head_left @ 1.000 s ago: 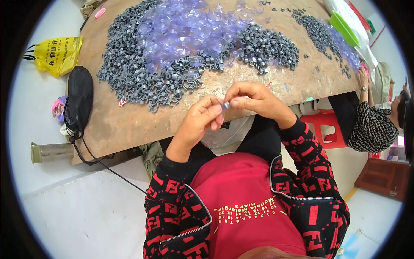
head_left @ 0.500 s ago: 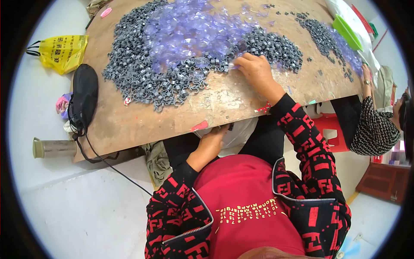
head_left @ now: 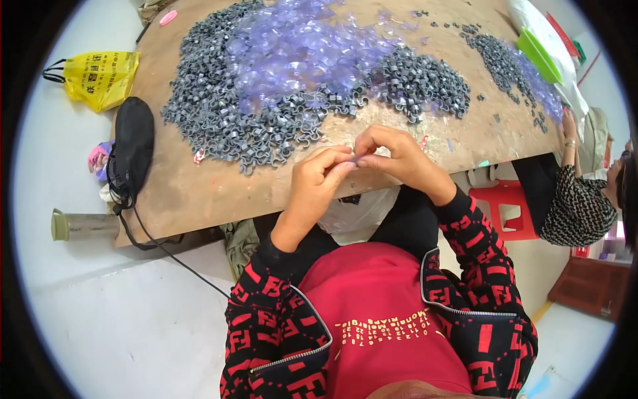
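My left hand and my right hand meet fingertip to fingertip above the near edge of the brown table. Between them they pinch a small clear purple piece. Just beyond my hands lies a wide heap of small grey plastic clips. A pile of clear purple suction-cup-like pieces lies on top of that heap toward the far side.
A black pouch with a cord lies on the table's left edge. On the floor to the left are a yellow bag and a metal flask. Another person's arm and a red stool are at the right.
Half a second ago my right hand reached into the grey heap and my left hand hung below the table edge. Both have come back together, pinching a small piece.
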Demonstrator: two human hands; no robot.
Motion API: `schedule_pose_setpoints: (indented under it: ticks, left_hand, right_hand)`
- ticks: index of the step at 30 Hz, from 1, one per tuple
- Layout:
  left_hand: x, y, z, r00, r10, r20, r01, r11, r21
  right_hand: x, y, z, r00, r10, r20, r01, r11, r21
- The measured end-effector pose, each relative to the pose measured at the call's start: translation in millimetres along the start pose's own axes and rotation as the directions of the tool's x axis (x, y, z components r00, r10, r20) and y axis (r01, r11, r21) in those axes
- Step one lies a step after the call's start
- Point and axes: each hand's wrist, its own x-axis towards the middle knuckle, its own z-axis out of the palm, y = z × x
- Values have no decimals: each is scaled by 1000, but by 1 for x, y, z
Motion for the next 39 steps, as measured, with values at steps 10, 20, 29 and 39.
schedule_pose_setpoints:
  ticks: [10, 20, 29, 39]
  left_hand:
    - [-4, -2, -20, 918, -380, -114, 90, 478, -874]
    - [-1, -9, -14, 928, -370, -27, 111, 345, -932]
    - [3, -12, -5, 907, -417, 55, 145, 189, -971]
    - [11, -8, 8, 911, -395, 117, 177, 117, -977]
  right_hand:
    - [43, 69, -21, 929, -185, -321, -27, 830, -557]
    - [31, 78, -20, 959, -214, -187, 38, 749, -662]
    - [25, 73, -22, 960, -231, -159, 59, 720, -691]
    - [-9, 28, -17, 911, 342, -232, -148, 795, 589]
